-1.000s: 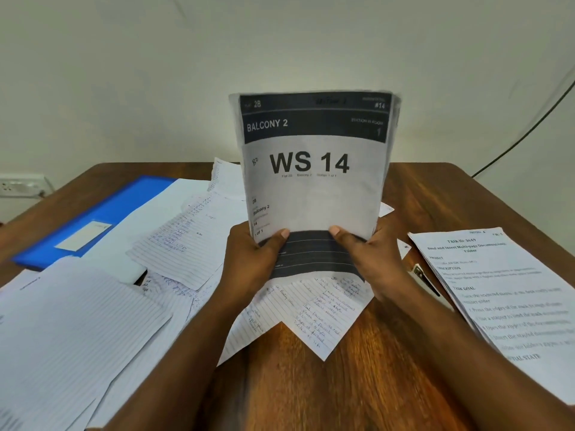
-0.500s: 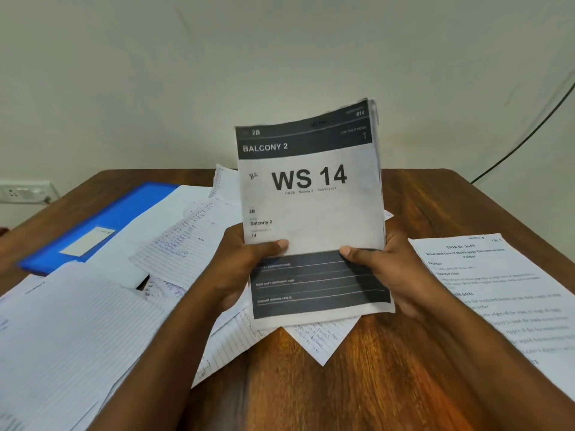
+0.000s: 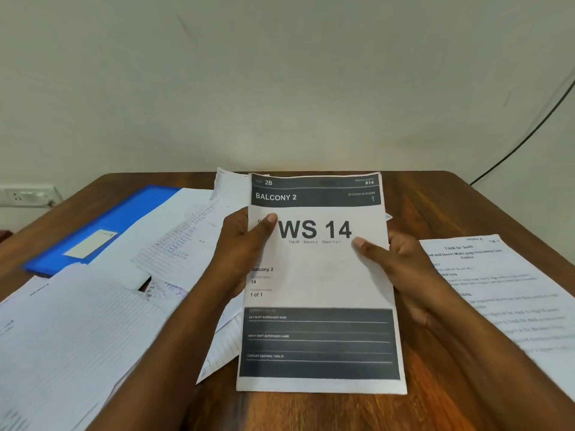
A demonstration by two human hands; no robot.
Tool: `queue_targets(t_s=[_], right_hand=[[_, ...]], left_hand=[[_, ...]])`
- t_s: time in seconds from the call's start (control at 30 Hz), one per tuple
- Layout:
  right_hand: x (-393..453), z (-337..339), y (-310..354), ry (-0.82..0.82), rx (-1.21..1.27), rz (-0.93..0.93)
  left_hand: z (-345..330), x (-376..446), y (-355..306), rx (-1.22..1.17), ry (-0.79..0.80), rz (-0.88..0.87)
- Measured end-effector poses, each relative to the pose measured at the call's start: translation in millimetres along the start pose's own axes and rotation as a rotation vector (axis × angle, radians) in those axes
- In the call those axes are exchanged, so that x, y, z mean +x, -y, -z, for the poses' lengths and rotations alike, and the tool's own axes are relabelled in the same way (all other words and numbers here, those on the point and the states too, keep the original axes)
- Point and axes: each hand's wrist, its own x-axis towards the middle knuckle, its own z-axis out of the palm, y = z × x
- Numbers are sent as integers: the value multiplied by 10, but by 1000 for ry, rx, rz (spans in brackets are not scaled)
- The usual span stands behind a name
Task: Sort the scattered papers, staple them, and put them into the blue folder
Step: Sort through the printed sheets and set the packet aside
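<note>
A stack of papers (image 3: 320, 281) topped by a printed "WS 14" sheet lies nearly flat over the middle of the wooden table (image 3: 435, 200). My left hand (image 3: 239, 253) grips its left edge, thumb on top. My right hand (image 3: 395, 262) grips the right edge the same way. The blue folder (image 3: 118, 219) lies shut at the far left, partly under loose sheets. Scattered lined and handwritten papers (image 3: 93, 321) cover the left half of the table. No stapler is clearly visible.
A printed instruction sheet (image 3: 504, 290) lies on the right side. A small dark object (image 3: 144, 284) peeks out between the papers at left. A wall socket (image 3: 25, 195) sits at far left and a black cable (image 3: 529, 135) runs down the wall at right.
The stack stood upright on the table a second ago. Both hands have tipped it back and lowered it flat, sliding up from its bottom edge to its sides.
</note>
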Motion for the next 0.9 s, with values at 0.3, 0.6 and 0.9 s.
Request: queue_targets(t_s=[0.3,0.6,0.9], right_hand=[[99,-57,-150,-135,-100,42],[161,26,-86,-241,59,40],[-13,-154,-386,-331,86,-91]], left_hand=[[-88,-29,123,74,48,51],[25,194,132,226,236,145],[-91,502,190,471,66,152]])
